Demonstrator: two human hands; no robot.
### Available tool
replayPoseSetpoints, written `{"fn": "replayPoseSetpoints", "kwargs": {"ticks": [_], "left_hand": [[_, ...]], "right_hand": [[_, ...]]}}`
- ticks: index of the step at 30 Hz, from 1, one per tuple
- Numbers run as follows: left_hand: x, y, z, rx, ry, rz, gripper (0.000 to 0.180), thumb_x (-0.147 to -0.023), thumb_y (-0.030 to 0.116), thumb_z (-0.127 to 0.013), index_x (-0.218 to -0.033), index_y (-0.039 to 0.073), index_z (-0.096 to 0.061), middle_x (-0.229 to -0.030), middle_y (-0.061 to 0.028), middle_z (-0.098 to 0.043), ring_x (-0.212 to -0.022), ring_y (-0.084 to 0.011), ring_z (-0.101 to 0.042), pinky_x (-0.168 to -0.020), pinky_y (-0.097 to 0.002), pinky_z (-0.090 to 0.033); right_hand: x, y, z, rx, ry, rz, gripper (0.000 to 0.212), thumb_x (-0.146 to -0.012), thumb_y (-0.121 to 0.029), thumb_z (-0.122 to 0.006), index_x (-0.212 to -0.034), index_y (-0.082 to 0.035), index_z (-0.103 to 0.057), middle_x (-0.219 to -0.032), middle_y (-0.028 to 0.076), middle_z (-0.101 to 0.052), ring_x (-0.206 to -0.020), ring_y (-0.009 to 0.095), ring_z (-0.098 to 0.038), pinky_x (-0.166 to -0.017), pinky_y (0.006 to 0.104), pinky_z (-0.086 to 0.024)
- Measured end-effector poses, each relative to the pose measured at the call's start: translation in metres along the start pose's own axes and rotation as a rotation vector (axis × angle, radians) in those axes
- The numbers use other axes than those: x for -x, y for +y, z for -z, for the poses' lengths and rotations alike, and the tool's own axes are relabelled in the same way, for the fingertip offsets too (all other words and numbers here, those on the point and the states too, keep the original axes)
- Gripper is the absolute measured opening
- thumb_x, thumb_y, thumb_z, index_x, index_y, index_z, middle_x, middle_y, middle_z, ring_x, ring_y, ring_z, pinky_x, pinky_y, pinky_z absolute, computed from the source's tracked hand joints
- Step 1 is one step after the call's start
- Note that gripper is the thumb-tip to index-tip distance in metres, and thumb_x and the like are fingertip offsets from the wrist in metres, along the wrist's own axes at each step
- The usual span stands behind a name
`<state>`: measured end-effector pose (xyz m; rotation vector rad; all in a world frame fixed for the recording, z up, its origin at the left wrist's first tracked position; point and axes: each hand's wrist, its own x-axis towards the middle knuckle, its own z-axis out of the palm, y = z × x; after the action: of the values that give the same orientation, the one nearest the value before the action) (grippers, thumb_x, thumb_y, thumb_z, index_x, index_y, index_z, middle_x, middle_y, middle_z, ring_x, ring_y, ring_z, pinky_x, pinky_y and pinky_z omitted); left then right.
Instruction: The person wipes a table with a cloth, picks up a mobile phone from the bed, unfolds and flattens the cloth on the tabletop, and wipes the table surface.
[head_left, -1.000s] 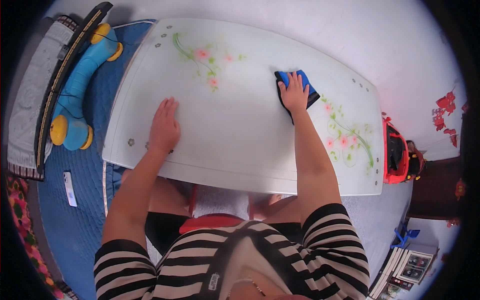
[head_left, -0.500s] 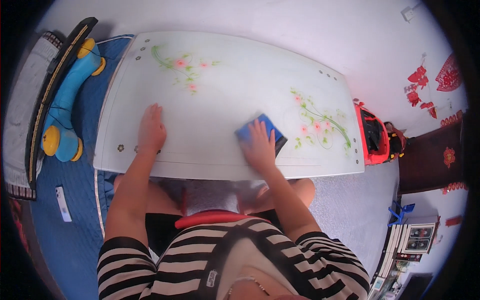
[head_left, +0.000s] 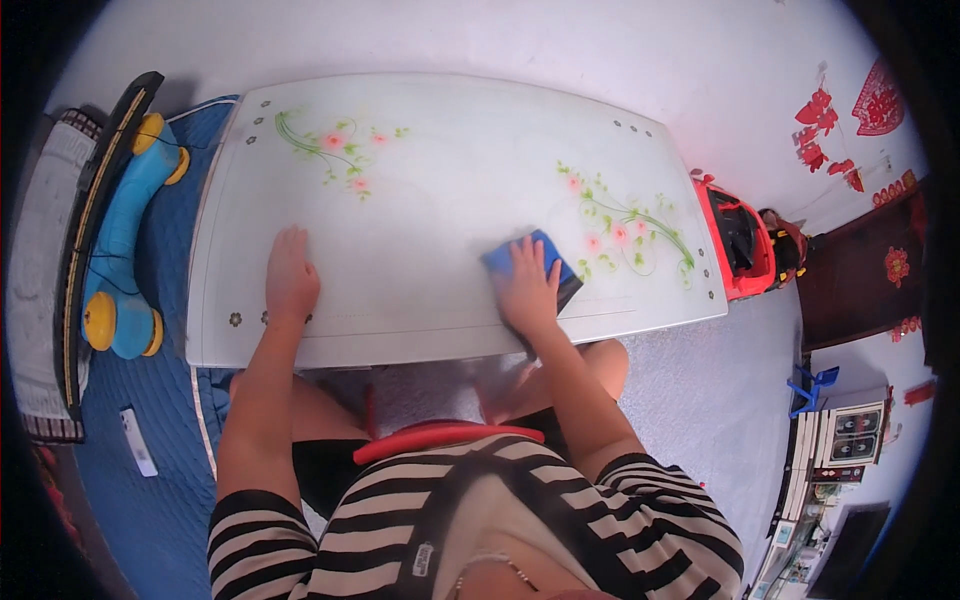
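Note:
My right hand (head_left: 530, 287) presses a folded blue cloth (head_left: 499, 260) against the white tabletop (head_left: 430, 230). Its fingers are spread over the cloth, and a darker side of the fabric shows at the right edge. Left of it, my left hand (head_left: 291, 279) lies flat and holds nothing, its fingers stretched toward the far side and close together. Pink flowers with green stems decorate the table at the far left and on the right, where the cloth is close to the printed blossoms.
A blue and yellow roller-shaped toy (head_left: 125, 240) and a white phone (head_left: 139, 442) lie on the blue quilted cover (head_left: 170, 420) at my left. Off the table's right end is a red toy car (head_left: 738, 243). A pale wall rises behind the table.
My right hand has slid the cloth a little to the right across the tabletop, closer to the right flower print. My left hand stays nearly in place. The whole view has tilted slightly.

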<state>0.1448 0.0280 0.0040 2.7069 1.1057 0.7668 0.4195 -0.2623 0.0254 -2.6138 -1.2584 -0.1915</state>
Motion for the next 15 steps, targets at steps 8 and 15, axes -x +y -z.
{"fn": "replayPoseSetpoints", "kwargs": {"ticks": [8,15], "left_hand": [[0.0,0.001,0.009,0.02,-0.027,0.001,0.053,-0.082,-0.004,-0.052,-0.135,-0.003,-0.054,-0.144,-0.0232,-0.052,-0.139,-0.0411,-0.043,-0.118,-0.0458,-0.035],[0.0,0.001,0.011,-0.01,-0.112,0.048,0.055,-0.087,-0.003,-0.046,-0.142,0.001,-0.049,-0.153,-0.0176,-0.045,-0.146,-0.036,-0.037,-0.121,-0.0436,-0.03]], "right_hand": [[-0.098,0.059,-0.021,0.06,0.061,-0.189,0.067,-0.098,-0.05,-0.052,-0.15,-0.008,-0.043,-0.164,0.014,-0.032,-0.153,0.032,-0.024,-0.12,0.0643,-0.015],[-0.175,0.116,-0.033,0.112,0.002,-0.275,0.072,-0.1,-0.061,-0.041,-0.154,-0.013,-0.04,-0.166,0.009,-0.029,-0.155,0.028,-0.02,-0.12,0.0638,-0.014]]}}
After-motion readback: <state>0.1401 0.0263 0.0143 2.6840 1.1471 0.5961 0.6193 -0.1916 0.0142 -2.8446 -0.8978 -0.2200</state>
